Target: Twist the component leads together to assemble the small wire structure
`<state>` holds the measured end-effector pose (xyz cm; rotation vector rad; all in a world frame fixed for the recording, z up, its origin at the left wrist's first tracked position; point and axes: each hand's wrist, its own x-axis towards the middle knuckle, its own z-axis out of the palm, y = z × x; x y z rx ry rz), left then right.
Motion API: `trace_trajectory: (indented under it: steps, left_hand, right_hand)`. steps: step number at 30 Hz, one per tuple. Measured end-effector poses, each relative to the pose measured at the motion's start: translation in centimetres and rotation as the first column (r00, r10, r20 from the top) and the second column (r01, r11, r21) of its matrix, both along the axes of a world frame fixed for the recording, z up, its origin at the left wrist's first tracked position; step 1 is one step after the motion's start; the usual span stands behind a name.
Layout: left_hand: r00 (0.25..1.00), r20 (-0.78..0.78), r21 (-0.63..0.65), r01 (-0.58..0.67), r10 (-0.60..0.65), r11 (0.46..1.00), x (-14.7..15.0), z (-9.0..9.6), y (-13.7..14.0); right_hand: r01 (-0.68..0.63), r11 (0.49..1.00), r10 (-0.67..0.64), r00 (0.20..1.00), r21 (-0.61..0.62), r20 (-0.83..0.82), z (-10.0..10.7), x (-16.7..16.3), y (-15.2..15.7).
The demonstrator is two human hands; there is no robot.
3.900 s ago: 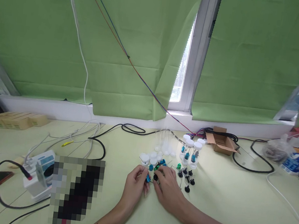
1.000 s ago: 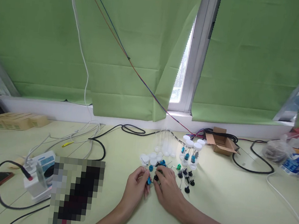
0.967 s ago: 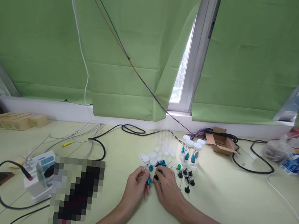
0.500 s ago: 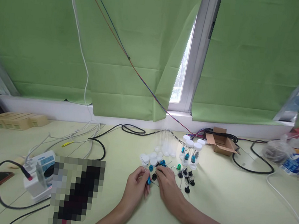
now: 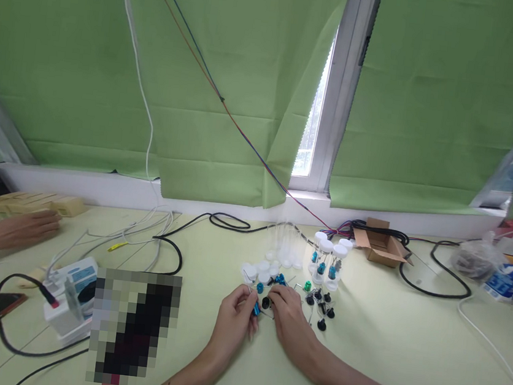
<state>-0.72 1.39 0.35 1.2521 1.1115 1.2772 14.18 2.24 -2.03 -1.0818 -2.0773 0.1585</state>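
Note:
My left hand (image 5: 236, 315) is closed, thumb and fingers pinching a small blue cylindrical part (image 5: 256, 307) with a thin metal rod (image 5: 248, 282) by it. My right hand (image 5: 287, 319) lies just to the right, fingers curled down beside a small round black part (image 5: 265, 303); what its fingertips hold, if anything, is hidden. Beyond the hands are small blue parts (image 5: 280, 279) and several white caps (image 5: 263, 272). Right of my right hand lie a green part (image 5: 307, 285) and several black knob-like pieces (image 5: 321, 325) among thin metal rods.
Capped clear tubes with blue parts inside (image 5: 332, 268) stand behind, next to clear tubes (image 5: 290, 246). A small open cardboard box (image 5: 382, 250) sits at the back right. Cables and a white power strip (image 5: 64, 313) are at left, where another person's hand (image 5: 39, 226) touches yellowish blocks (image 5: 70, 205).
Another person's arm has come in from the left edge to the yellowish blocks. My right hand has shifted slightly at the fingers; my left hand stays nearly still.

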Motion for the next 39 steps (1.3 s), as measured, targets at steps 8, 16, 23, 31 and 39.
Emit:
trace_trajectory:
  steps: [8,16,23,31,39]
  left_hand:
    - [1.000,0.022,-0.007,-0.003,0.003,1.000,0.0,0.1,0.0]
    - [0.999,0.050,-0.001,-0.004,0.004,1.000,0.0,-0.1,0.2]
    - [0.999,0.044,0.005,-0.003,0.003,1.000,0.0,0.0,0.1]
    - [0.999,0.033,0.008,0.001,-0.001,1.000,0.0,0.1,0.1]
    - [0.999,0.040,0.018,0.004,-0.005,1.000,0.0,0.1,0.1]
  right_hand:
    - [0.006,1.000,-0.004,0.998,0.031,-0.064,0.6,0.0,-0.3]
    - [-0.022,0.998,0.031,0.985,0.059,-0.171,1.1,0.1,-0.6]
    - [-0.054,0.997,0.065,0.980,0.059,-0.190,1.0,0.1,-0.5]
    - [-0.085,0.993,0.100,0.971,0.081,-0.215,1.0,0.1,-0.5]
    - [-0.155,0.979,0.184,0.950,0.132,-0.253,1.1,0.0,-0.7]
